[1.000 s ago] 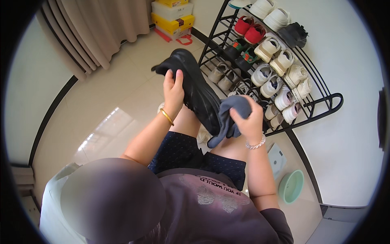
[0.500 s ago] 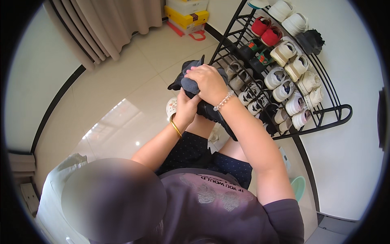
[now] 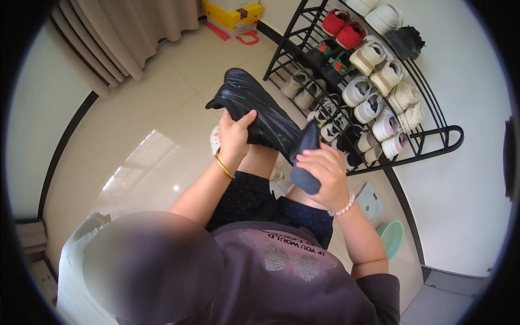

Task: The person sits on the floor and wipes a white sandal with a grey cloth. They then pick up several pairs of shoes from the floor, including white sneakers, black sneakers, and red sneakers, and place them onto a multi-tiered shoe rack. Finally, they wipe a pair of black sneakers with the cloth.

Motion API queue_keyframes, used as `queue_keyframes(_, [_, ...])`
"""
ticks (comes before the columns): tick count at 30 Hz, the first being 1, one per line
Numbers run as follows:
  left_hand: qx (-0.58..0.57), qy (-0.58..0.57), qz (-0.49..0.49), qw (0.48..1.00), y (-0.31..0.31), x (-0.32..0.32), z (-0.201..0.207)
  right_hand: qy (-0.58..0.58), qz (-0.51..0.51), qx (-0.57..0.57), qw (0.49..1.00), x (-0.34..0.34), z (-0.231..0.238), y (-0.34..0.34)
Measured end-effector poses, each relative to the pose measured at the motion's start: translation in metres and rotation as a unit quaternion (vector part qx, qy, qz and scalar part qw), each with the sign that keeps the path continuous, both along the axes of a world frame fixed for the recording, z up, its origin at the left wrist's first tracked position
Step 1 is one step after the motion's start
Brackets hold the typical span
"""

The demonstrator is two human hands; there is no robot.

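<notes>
My left hand (image 3: 234,136) is closed on a black shoe (image 3: 260,111), its thumb pressed on the side. The shoe is tilted above my lap, with glossy streaks along its surface. In my right hand (image 3: 329,172), to the right of the shoe, is a bent dark piece that looks like an insole (image 3: 305,180). Its lower end is grey and rounded; the upper part is black and touches or overlaps the shoe's near end. My fingers hide its middle. Beneath the shoe, a white patterned clog (image 3: 215,140) shows partly.
A black metal shoe rack (image 3: 452,138) filled with several pairs of shoes stands at the right. Yellow and white boxes (image 3: 230,16) are stacked at the back by the curtain (image 3: 127,32). A green basin (image 3: 391,238) sits on the floor at the right.
My right hand has moved away from my left, toward me and to the right, with the insole in it. The shoe has turned and now shows its streaked black surface.
</notes>
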State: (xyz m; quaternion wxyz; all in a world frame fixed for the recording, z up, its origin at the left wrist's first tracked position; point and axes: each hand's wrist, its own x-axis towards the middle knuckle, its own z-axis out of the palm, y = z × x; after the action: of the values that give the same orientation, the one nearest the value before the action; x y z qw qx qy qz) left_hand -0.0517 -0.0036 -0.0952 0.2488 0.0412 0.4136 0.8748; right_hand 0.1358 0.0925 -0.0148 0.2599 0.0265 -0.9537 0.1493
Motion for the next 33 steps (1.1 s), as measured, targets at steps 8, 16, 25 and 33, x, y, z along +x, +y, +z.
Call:
queue_keyframes(8, [0.077, -0.187, -0.241, 0.949, -0.008, -0.025, -0.002, 0.198, -0.113, -0.145, 0.963, 0.014, -0.029, 0.000])
queue_keyframes(16, [-0.104, 0.195, -0.279, 0.935, -0.025, -0.015, -0.004, 0.173, -0.161, -0.048, 0.970, -0.005, -0.020, -0.003])
queue_keyframes(25, [-0.074, 0.114, -0.241, 0.961, -0.021, -0.013, -0.003, 0.174, -0.161, 0.061, 0.969, -0.047, -0.023, -0.002])
queue_keyframes(33, [0.028, 0.040, -0.152, 0.987, -0.006, -0.020, -0.006, 0.196, -0.089, 0.124, 0.969, -0.050, -0.026, 0.017])
